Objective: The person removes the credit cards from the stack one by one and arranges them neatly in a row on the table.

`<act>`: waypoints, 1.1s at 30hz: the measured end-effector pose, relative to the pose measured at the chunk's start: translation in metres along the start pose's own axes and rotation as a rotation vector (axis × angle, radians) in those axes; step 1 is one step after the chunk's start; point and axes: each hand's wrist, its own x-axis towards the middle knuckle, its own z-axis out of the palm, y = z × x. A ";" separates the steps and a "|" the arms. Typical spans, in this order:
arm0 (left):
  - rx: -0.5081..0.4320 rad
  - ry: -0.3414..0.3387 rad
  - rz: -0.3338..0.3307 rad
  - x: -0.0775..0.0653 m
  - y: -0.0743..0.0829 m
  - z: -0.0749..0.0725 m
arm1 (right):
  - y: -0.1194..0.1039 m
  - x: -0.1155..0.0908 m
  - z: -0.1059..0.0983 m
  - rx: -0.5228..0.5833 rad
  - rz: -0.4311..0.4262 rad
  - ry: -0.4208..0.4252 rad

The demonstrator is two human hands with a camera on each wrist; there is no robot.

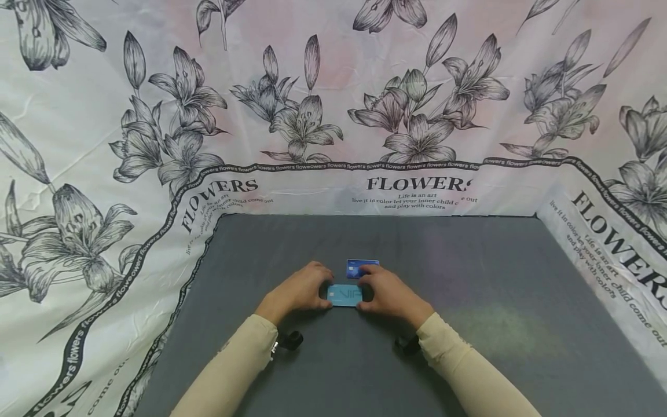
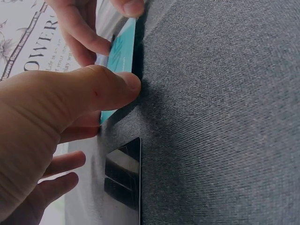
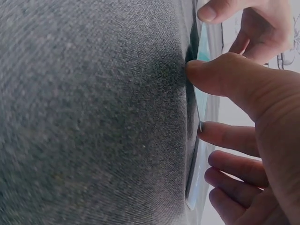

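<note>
A light blue card (image 1: 344, 296) marked "VIP" lies level between both hands, close over the grey tabletop. My left hand (image 1: 302, 286) pinches its left end, with the thumb (image 2: 124, 86) on the near corner and a finger at the far corner. At the other end, my right hand (image 1: 392, 296) holds it the same way, thumb (image 3: 201, 75) near and index fingertip at the far corner. Just beyond is a darker blue card (image 1: 355, 266), partly covered by the right fingers. Below the left thumb in the left wrist view lies a dark glossy flat rectangle (image 2: 123, 183).
Grey fabric covers the table (image 1: 495, 278). A white sheet (image 1: 312, 194) printed with flowers and lettering hangs along the back and both sides. Dark straps (image 1: 289, 340) show at both wrists, under pale sleeves.
</note>
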 end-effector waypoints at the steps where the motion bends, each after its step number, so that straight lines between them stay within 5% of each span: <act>1: 0.002 -0.003 -0.003 0.000 0.000 0.001 | 0.000 0.000 0.001 0.001 0.004 -0.001; 33: -0.002 -0.008 -0.014 -0.004 0.000 0.004 | -0.004 -0.003 0.003 -0.010 -0.013 -0.002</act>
